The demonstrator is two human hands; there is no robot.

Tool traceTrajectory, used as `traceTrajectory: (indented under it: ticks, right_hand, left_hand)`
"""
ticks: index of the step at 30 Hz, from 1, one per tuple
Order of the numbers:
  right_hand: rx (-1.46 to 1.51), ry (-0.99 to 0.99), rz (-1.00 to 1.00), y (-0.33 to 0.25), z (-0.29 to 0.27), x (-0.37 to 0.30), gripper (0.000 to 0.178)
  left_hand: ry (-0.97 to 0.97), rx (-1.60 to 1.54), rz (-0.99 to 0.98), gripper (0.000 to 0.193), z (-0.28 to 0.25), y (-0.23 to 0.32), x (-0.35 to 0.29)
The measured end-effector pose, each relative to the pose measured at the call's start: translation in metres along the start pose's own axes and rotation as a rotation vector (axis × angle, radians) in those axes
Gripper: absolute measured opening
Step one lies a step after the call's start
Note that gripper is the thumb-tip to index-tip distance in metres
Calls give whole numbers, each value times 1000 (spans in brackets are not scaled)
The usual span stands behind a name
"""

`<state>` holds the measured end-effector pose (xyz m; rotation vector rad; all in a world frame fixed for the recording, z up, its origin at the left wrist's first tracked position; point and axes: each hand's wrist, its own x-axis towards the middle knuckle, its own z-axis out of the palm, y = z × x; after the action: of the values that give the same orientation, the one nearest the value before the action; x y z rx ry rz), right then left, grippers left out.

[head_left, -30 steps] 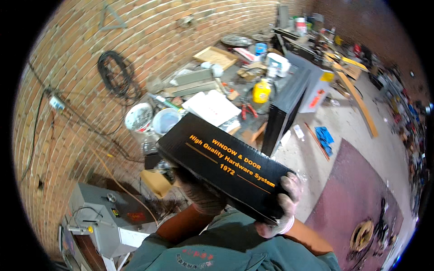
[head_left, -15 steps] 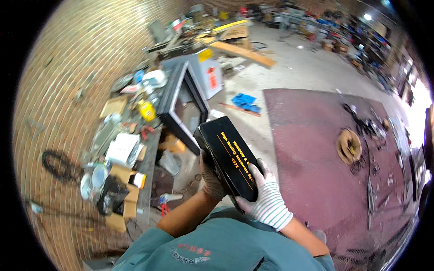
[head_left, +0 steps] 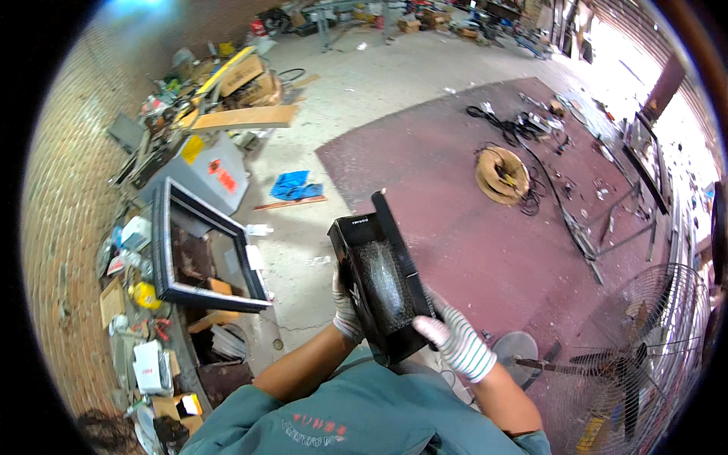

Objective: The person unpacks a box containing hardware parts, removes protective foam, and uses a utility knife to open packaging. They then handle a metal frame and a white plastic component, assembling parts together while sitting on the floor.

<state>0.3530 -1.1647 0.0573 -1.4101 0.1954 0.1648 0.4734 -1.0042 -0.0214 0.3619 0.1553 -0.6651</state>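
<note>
A long black cardboard box (head_left: 365, 324) is held in front of my body, its hinged lid (head_left: 396, 231) standing up along the right side. Inside lies shiny clear bubble wrap (head_left: 381, 279); whatever it covers cannot be made out. My left hand (head_left: 346, 309), in a white knitted glove, grips the box's left side, with its fingers partly hidden behind it. On the near right corner, my right hand (head_left: 457, 335) wears a green-striped white glove and has its thumb over the edge by the lid.
A black window frame (head_left: 214, 297) leans at the cluttered bench on my left, near a grey cabinet (head_left: 208, 178). A blue plastic sheet (head_left: 294, 186) lies on the floor. To the right are a cable spool (head_left: 494, 176) on the maroon mat (head_left: 425, 163) and a large caged fan (head_left: 633, 356).
The box lid was closed and is now open, showing the bubble wrap inside. My view has turned to the right, bringing the fan into sight. Both hands still hold the box.
</note>
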Motion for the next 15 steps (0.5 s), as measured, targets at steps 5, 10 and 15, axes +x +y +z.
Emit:
traceTrajectory:
  ticks: [5, 10, 15]
  right_hand:
    - [406, 103, 98, -30, -152, 47, 52]
    - [1009, 436, -1, 32, -245, 75, 56]
    - [1011, 791, -20, 25, -308, 114, 57]
  left_hand:
    - [-167, -29, -281, 86, 14, -37, 136]
    - [-93, -21, -496, 87, 74, -94, 251]
    - [-184, 59, -602, 85, 143, -146, 352]
